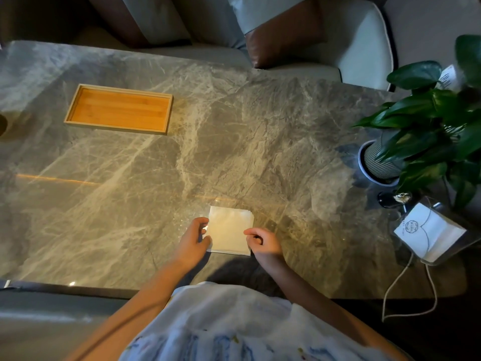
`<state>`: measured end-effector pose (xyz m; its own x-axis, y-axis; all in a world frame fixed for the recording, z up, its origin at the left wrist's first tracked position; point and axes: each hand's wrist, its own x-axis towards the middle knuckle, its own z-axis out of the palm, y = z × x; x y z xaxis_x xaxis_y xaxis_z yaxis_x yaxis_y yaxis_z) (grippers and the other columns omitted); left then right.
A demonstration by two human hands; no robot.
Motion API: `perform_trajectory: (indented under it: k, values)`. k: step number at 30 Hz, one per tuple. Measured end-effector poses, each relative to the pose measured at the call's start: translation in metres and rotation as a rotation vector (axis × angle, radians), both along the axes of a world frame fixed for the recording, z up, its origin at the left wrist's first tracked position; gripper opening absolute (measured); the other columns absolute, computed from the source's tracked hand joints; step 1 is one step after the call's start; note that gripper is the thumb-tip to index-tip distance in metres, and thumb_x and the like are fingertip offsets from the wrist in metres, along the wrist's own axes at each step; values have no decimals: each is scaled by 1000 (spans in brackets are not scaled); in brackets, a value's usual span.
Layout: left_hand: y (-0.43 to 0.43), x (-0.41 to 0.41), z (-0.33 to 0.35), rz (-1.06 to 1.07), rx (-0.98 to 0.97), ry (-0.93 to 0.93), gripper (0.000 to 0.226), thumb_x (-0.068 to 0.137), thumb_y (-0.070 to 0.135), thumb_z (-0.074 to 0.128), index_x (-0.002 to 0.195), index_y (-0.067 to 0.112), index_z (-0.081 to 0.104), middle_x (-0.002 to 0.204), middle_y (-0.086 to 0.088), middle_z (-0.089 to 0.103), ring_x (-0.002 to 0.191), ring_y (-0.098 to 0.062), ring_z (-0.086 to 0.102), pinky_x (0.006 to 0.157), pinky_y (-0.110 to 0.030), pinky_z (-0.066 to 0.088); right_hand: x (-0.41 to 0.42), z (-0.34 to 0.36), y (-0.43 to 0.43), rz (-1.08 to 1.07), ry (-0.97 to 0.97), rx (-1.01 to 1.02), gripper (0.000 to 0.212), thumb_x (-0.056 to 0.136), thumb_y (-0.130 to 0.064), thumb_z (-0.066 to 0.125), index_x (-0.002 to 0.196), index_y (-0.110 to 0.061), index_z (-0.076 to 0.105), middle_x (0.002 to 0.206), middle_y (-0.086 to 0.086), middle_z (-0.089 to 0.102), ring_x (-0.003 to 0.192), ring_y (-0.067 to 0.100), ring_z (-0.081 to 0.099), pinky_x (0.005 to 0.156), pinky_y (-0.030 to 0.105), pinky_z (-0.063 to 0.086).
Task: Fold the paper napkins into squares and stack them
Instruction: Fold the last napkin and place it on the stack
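Grey veined marble formed the counter (234, 126), with a pale sofa and a brown cushion (283, 35) beyond its far edge. A wooden tray (115, 128) sat at about ten o'clock on the counter, a potted plant (429, 118) at three o'clock, and a clear holder (429, 230) with white paper in it at four o'clock. The stack of napkins (229, 230) lay flat at six o'clock, near the person's edge, already folded to a near-square shape with no long axis to speak of and its sides turned slightly off the counter's edge. The left hand (194, 239) was at the stack's nine o'clock side, its fingers (201, 222) and thumb curled round that edge in a light pinch. The right hand (266, 243) was at the stack's three o'clock side, fingers (248, 231) loosely curled with the forefinger tip at the paper's edge; whether it gripped anything could not be told. The stack therefore lay directly between the two hands, touching or just beside both, with neither clearly nearer. Judging from this, the step in hand was squaring the pile's edges, and any next move would likely call for both hands pressing inward from opposite sides.
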<state>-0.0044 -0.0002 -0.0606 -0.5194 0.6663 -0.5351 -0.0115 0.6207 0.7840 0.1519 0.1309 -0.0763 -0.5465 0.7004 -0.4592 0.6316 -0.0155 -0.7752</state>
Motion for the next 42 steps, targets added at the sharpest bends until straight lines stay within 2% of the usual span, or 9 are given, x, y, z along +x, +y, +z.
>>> perform_trajectory:
  k: [6, 12, 15, 17, 20, 23, 31, 37, 42]
  values:
    - [-3, 7, 3, -153, -37, 158, 45, 89, 2, 53, 131, 12, 41, 133, -11, 45, 120, -23, 47, 105, -39, 41, 1, 1, 1, 7, -10, -3, 18, 90, -7, 58, 102, -11, 69, 104, 5, 66, 92, 15, 61, 84, 22, 48]
    - [-3, 10, 4, -177, -50, 176, 43, 89, 2, 52, 131, 9, 41, 132, -14, 46, 115, -23, 48, 101, -34, 40, 3, 2, 2, -2, -16, -13, 18, 90, -5, 56, 102, -11, 68, 104, 5, 66, 89, 12, 59, 72, 6, 44]
    - [-4, 11, 4, -220, -50, 260, 45, 89, 2, 51, 133, 6, 40, 139, -15, 40, 123, -29, 44, 105, -36, 37, 4, 5, 1, 4, -33, 48, 20, 88, -6, 58, 104, -13, 67, 103, 4, 59, 86, 15, 58, 75, 18, 48]
    - [-5, 11, 3, -332, -93, 478, 51, 90, 10, 52, 138, 8, 36, 149, -14, 30, 134, -33, 32, 109, -41, 31, 6, 7, 3, 97, -82, 175, 30, 85, -12, 63, 114, -20, 63, 108, 0, 51, 92, 15, 54, 83, 30, 50]
    - [-4, 9, 0, -537, -183, 725, 57, 96, 25, 44, 148, 18, 22, 160, -5, 5, 146, -28, 8, 116, -50, 15, 1, 10, 5, 359, -181, 412, 55, 81, -25, 68, 133, -29, 50, 127, 1, 44, 118, 18, 41, 99, 36, 41]
    - [-1, 8, -8, -721, -326, 807, 62, 99, 33, 35, 150, 21, 3, 160, -3, -14, 147, -26, -7, 116, -56, 5, -7, 9, 3, 534, -335, 525, 68, 82, -35, 66, 142, -35, 33, 150, 2, 26, 136, 24, 24, 110, 44, 26]
    - [-5, 2, -29, -725, -435, 774, 73, 98, 39, 36, 147, 23, -15, 160, -4, -16, 146, -30, -15, 114, -60, 0, 1, -1, 9, 513, -506, 471, 78, 83, -36, 68, 145, -40, 21, 157, 1, 14, 144, 24, 12, 116, 59, 8]
    - [-3, 5, -28, -580, -405, 702, 81, 94, 35, 49, 149, 15, -6, 160, -7, -4, 147, -30, -2, 117, -51, 8, 2, -6, 11, 479, -504, 469, 85, 80, -38, 71, 146, -37, 18, 157, -3, 15, 144, 22, 13, 115, 58, 9]
    - [5, 15, -16, -472, -252, 572, 77, 86, 22, 59, 146, 8, 14, 154, -12, 16, 139, -32, 19, 113, -44, 27, 2, -7, 11, 479, -500, 477, 87, 79, -39, 72, 146, -36, 18, 157, -2, 15, 144, 23, 13, 114, 58, 11]
